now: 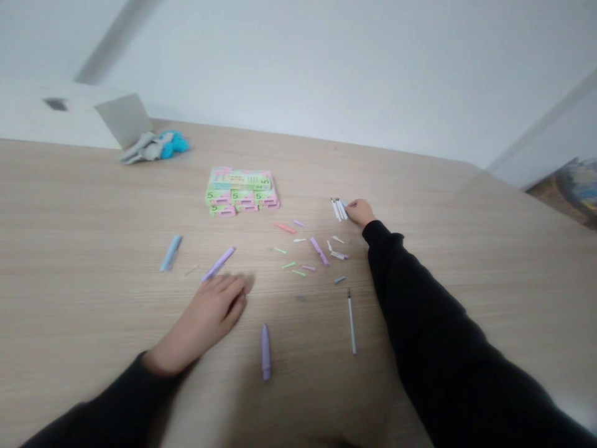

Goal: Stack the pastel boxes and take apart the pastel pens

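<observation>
My right hand (360,213) reaches out to a small row of white pen refills (336,210) with dark tips. Its fingers are pinched together at the rightmost refill. My left hand (212,314) rests on the table, fingers loosely stretched and thumb apart, with nothing visible in it. Just beyond its knuckles lies a purple pen barrel (219,262); whether they touch I cannot tell. Nearer me are a second purple pen barrel (265,353) and a single white refill (351,322). Purple, green, white and red small pen parts (319,251) lie scattered between the hands.
Several green and pink boxes (242,191) marked 5 are stacked at the back. A light blue pen piece (170,253) lies to the left. Grey and blue cloth (158,146) sits by a white box (125,118) near the wall. A colourful object (571,190) stands far right.
</observation>
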`<state>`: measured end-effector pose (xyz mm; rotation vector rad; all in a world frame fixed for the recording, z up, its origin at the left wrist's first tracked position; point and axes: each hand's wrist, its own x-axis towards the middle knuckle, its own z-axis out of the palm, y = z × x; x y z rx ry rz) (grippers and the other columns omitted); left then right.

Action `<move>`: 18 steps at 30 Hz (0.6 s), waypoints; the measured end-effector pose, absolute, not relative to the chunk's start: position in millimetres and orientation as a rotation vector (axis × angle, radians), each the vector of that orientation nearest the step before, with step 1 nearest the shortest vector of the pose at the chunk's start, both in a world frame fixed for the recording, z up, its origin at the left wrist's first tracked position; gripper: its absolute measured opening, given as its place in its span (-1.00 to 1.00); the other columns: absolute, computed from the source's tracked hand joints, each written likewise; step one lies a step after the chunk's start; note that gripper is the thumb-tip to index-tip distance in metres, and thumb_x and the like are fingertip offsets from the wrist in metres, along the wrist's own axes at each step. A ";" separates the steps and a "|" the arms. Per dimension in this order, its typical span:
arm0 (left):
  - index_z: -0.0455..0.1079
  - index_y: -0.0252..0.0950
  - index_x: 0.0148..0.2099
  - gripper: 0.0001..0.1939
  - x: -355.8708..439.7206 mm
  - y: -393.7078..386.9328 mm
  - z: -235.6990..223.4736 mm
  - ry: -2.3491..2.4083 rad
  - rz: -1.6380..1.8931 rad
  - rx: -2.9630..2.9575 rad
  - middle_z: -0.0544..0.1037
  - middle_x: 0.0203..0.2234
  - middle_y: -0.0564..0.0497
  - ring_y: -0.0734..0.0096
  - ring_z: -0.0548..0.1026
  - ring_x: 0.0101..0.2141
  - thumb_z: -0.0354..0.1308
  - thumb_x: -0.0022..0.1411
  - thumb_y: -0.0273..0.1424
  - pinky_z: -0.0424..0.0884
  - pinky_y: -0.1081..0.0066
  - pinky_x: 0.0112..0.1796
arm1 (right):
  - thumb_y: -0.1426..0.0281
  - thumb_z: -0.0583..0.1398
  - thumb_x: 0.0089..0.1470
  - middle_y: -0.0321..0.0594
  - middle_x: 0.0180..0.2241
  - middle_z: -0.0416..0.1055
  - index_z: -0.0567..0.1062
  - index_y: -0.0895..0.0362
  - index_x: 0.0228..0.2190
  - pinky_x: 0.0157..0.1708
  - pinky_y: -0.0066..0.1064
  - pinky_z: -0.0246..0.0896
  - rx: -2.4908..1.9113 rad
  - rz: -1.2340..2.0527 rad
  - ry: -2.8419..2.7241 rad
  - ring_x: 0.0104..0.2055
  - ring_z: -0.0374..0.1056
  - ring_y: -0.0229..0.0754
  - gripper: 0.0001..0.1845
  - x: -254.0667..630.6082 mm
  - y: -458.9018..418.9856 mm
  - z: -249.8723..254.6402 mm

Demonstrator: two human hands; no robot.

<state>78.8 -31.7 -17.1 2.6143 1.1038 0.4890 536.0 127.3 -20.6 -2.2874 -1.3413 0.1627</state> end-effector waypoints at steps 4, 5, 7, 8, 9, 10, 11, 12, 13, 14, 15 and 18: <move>0.36 -0.26 -0.23 -0.75 78.8 -31.4 -17.4 1.113 0.468 2.602 0.51 -0.32 -0.09 0.14 0.45 -0.23 -0.12 0.39 -0.34 0.35 0.17 -0.18 | 0.30 0.22 0.05 0.05 -0.16 0.57 0.57 0.17 -0.27 -0.01 -0.21 0.30 -2.286 0.176 -1.320 -0.07 0.46 0.03 -0.76 532.0 126.7 -20.0; 0.36 -0.26 -0.22 -0.76 78.9 -31.2 -17.5 1.113 0.464 2.599 0.51 -0.31 -0.09 0.14 0.44 -0.23 -0.12 0.38 -0.35 0.35 0.17 -0.17 | 0.29 0.22 0.05 0.05 -0.17 0.57 0.57 0.17 -0.27 -0.01 -0.20 0.29 -2.285 0.179 -1.311 -0.08 0.45 0.03 -0.76 531.2 126.6 -19.8; 0.36 -0.26 -0.21 -0.76 79.1 -30.8 -17.6 1.109 0.460 2.594 0.52 -0.30 -0.10 0.14 0.44 -0.23 -0.12 0.38 -0.35 0.34 0.16 -0.16 | 0.29 0.21 0.06 0.06 -0.20 0.57 0.56 0.18 -0.28 -0.02 -0.19 0.29 -2.278 0.184 -1.298 -0.09 0.45 0.04 -0.75 530.3 126.5 -19.4; 0.36 -0.27 -0.20 -0.76 79.3 -30.6 -17.6 1.108 0.461 2.593 0.52 -0.30 -0.10 0.15 0.44 -0.23 -0.12 0.38 -0.35 0.34 0.16 -0.16 | 0.29 0.21 0.06 0.06 -0.22 0.57 0.56 0.18 -0.28 -0.02 -0.20 0.29 -2.271 0.185 -1.295 -0.09 0.45 0.03 -0.75 530.1 126.4 -19.2; 0.36 -0.27 -0.20 -0.76 79.5 -30.5 -17.5 1.108 0.463 2.592 0.52 -0.30 -0.10 0.15 0.44 -0.23 -0.13 0.38 -0.36 0.35 0.16 -0.16 | 0.29 0.19 0.07 0.06 -0.23 0.58 0.56 0.18 -0.27 -0.02 -0.20 0.29 -2.263 0.187 -1.294 -0.09 0.45 0.03 -0.75 530.3 126.4 -18.9; 0.36 -0.27 -0.21 -0.76 79.8 -30.4 -17.3 1.109 0.467 2.591 0.52 -0.31 -0.10 0.15 0.44 -0.24 -0.13 0.38 -0.36 0.35 0.17 -0.16 | 0.30 0.18 0.09 0.07 -0.22 0.58 0.57 0.19 -0.27 -0.02 -0.21 0.29 -2.254 0.188 -1.293 -0.09 0.45 0.03 -0.75 530.7 126.2 -18.6; 0.36 -0.27 -0.22 -0.75 80.0 -30.4 -17.1 1.111 0.470 2.591 0.52 -0.31 -0.10 0.15 0.44 -0.24 -0.13 0.38 -0.35 0.35 0.17 -0.17 | 0.31 0.16 0.11 0.08 -0.21 0.58 0.57 0.20 -0.26 -0.02 -0.21 0.29 -2.246 0.190 -1.291 -0.09 0.45 0.03 -0.74 531.3 126.0 -18.2; 0.36 -0.27 -0.22 -0.75 80.1 -30.4 -16.9 1.112 0.470 2.591 0.52 -0.32 -0.10 0.14 0.44 -0.24 -0.13 0.38 -0.35 0.35 0.17 -0.17 | 0.32 0.13 0.13 0.09 -0.19 0.57 0.57 0.21 -0.26 -0.01 -0.22 0.28 -2.239 0.192 -1.289 -0.09 0.45 0.03 -0.73 532.2 125.5 -17.8; 0.36 -0.27 -0.23 -0.75 80.2 -30.4 -16.7 1.113 0.469 2.591 0.52 -0.32 -0.10 0.14 0.45 -0.24 -0.12 0.38 -0.35 0.35 0.17 -0.17 | 0.34 0.11 0.15 0.09 -0.18 0.57 0.57 0.22 -0.26 -0.02 -0.23 0.28 -2.232 0.196 -1.286 -0.09 0.45 0.02 -0.72 533.3 124.8 -17.4; 0.36 -0.26 -0.23 -0.76 80.2 -30.5 -16.5 1.115 0.467 2.592 0.52 -0.31 -0.10 0.13 0.45 -0.24 -0.12 0.38 -0.35 0.35 0.16 -0.17 | 0.35 0.10 0.17 0.09 -0.17 0.57 0.57 0.23 -0.27 -0.02 -0.24 0.28 -2.226 0.201 -1.283 -0.09 0.45 0.00 -0.72 534.6 124.0 -17.1; 0.36 -0.26 -0.22 -0.76 80.2 -30.6 -16.4 1.114 0.465 2.594 0.53 -0.30 -0.10 0.12 0.46 -0.23 -0.12 0.37 -0.35 0.35 0.16 -0.16 | 0.35 0.09 0.18 0.08 -0.18 0.57 0.57 0.24 -0.29 -0.02 -0.25 0.28 -2.221 0.206 -1.280 -0.11 0.45 -0.02 -0.72 536.0 123.0 -16.9; 0.36 -0.26 -0.20 -0.77 79.7 -30.7 -16.9 1.111 0.453 2.597 0.52 -0.28 -0.11 0.11 0.46 -0.20 -0.12 0.37 -0.36 0.35 0.14 -0.14 | 0.32 0.13 0.22 -0.06 -0.24 0.55 0.54 0.22 -0.32 -0.04 -0.25 0.30 -2.206 0.218 -1.267 -0.15 0.45 -0.11 -0.75 541.4 119.9 -17.0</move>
